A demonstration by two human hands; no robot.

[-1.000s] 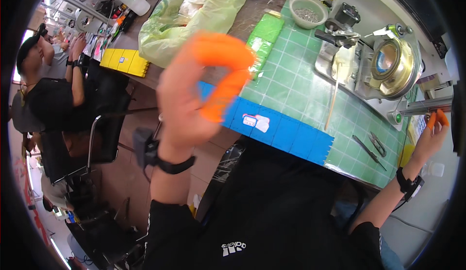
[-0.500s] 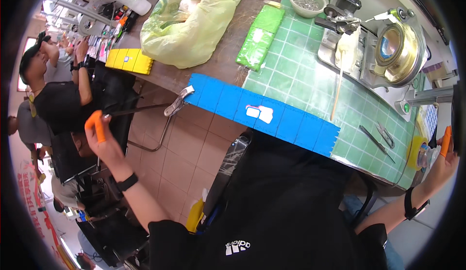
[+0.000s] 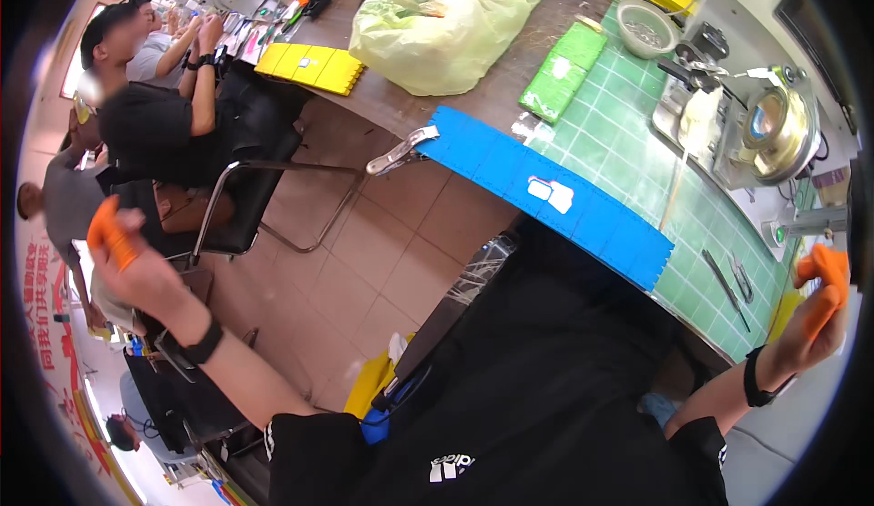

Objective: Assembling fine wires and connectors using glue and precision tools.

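My left hand (image 3: 141,269) is raised at the far left, away from the bench, with orange covers on its fingers. It is somewhat blurred; its fingers look apart and nothing shows in them. At the right edge my right hand (image 3: 819,310), also with orange finger covers, is held up beside the bench corner. Its bent fingers look apart, with no object visible between them. Between the hands, a blue strip (image 3: 492,165) with a white patch lies along the bench's front edge. A metal clip (image 3: 401,151) grips its left end. Tweezers (image 3: 726,289) lie near the right hand.
A green cutting mat (image 3: 628,160) covers the bench's right part. On it are a green packet (image 3: 563,71), a bowl of small metal pieces (image 3: 646,31) and a machine (image 3: 774,133). A yellow-green bag (image 3: 428,51) and yellow strip (image 3: 309,67) lie farther left. A seated person (image 3: 155,124) is at left.
The view has turned left, so the bench appears farther right. My left hand shows lower and farther left; more of my right hand is visible. Both hands remain off the bench.
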